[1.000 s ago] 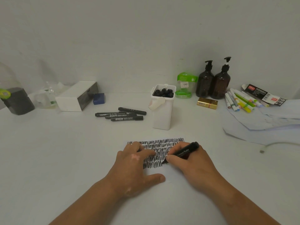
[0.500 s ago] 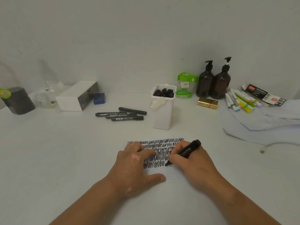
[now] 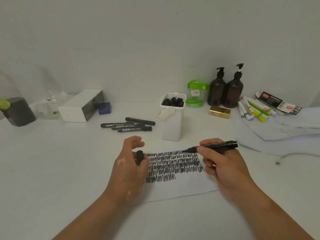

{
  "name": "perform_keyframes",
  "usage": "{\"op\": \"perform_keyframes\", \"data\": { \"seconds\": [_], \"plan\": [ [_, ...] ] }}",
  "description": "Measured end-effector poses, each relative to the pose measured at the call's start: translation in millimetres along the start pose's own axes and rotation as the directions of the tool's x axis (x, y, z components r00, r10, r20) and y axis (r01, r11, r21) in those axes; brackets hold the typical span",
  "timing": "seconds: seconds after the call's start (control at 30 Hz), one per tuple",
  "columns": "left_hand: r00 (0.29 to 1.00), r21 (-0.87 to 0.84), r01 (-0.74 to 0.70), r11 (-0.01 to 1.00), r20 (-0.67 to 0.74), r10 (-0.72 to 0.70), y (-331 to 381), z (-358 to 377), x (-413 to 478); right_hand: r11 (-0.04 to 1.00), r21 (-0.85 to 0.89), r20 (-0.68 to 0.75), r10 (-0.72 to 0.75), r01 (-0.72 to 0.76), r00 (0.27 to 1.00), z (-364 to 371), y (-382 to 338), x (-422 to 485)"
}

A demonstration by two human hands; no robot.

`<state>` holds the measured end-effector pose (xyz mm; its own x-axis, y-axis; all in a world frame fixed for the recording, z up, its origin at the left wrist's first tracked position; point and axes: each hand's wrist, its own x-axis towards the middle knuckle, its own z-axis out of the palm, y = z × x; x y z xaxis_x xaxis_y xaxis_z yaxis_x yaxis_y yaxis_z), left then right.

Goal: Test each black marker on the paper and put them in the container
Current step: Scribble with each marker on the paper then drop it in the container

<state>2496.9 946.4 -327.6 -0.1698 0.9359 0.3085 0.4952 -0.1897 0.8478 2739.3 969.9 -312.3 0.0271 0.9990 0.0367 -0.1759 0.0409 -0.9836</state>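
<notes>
Both hands have lifted since half a second ago. My right hand (image 3: 223, 163) was scribbling with the tip down on the paper (image 3: 181, 189). Now it carries the black marker (image 3: 218, 146) above the sheet, turned nearly level, its bare tip pointing left toward my other hand. My left hand (image 3: 129, 168), which lay flat pinning the sheet, has risen too. It shows the cap (image 3: 140, 156) held upright between thumb and curled fingers, with the forefinger lifted loose above it. My right thumb and fingers pinch the marker's barrel close behind the tip. Tip and cap are apart, with the upper rows of scribbles (image 3: 173, 165) below the gap between them.

As I judge it, this marker's test is done: the lowest row of zigzags stops short, where the tip last was, and the step in hand is the capping. After that the marker goes into the white container (image 3: 172, 125). It stands just beyond the paper and already holds a cluster of capped markers (image 3: 173, 101) on end; I cannot count them surely. Four black markers (image 3: 128, 125) lie bunched on the table to the left of the container, caps on, and I take these to be untested. So a good part is behind me, and this marker plus those four are left. The sheet has blank room below the last row for more.
</notes>
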Motion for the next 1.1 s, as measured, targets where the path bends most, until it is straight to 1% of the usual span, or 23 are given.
{"op": "perform_keyframes", "data": {
  "seconds": [0.1,0.13,0.2,0.27,0.37,0.47,0.67,0.77,0.87,0.93,1.03,1.1],
  "plan": [
    [0.995,-0.114,0.098,0.989,0.006,-0.098,-2,-4,2,0.992,0.116,0.043,0.042,-0.047,0.998,-1,-4,-2],
    [0.994,-0.134,0.107,0.985,0.018,-0.105,-3,-5,3,0.989,0.141,0.039,0.045,-0.05,0.998,0,-6,-2],
    [0.996,-0.145,0.081,0.986,0.051,-0.075,-4,-7,5,0.988,0.15,0.035,0.029,-0.034,0.999,0,-7,-3],
    [0.993,-0.204,0.069,0.977,0.107,-0.048,-4,-8,6,0.995,0.103,0.034,0.002,-0.005,0.999,1,-8,-4],
    [0.978,-0.318,0.079,0.945,0.209,-0.011,-3,-7,4,0.995,0.1,0.078,-0.029,0.021,0.997,1,-10,-6],
    [0.965,-0.38,0.084,0.921,0.263,0.021,-3,-6,3,0.993,0.116,0.13,-0.041,0.026,0.991,4,-10,-10],
    [0.943,-0.402,0.053,0.914,0.321,0.087,-1,-5,0,0.998,0.041,0.177,-0.048,0.041,0.983,12,-9,-14],
    [0.928,-0.408,0.048,0.911,0.357,0.111,-1,-3,-2,0.999,-0.019,0.233,-0.042,0.048,0.972,17,-6,-18],
    [0.918,-0.476,0.096,0.874,0.381,0.107,-3,-1,-2,0.995,-0.077,0.272,-0.042,0.066,0.961,19,-7,-20],
    [0.922,-0.503,0.135,0.853,0.379,0.077,-4,0,-1,0.988,-0.127,0.287,-0.045,0.085,0.957,19,-9,-21],
    [0.915,-0.571,0.22,0.791,0.402,0.036,-1,5,-3,0.97,-0.199,0.304,-0.071,0.137,0.95,24,-9,-25],
    [0.926,-0.578,0.221,0.785,0.378,0.018,1,10,-5,0.961,-0.224,0.289,-0.095,0.163,0.953,30,-6,-27]
  ]
}}
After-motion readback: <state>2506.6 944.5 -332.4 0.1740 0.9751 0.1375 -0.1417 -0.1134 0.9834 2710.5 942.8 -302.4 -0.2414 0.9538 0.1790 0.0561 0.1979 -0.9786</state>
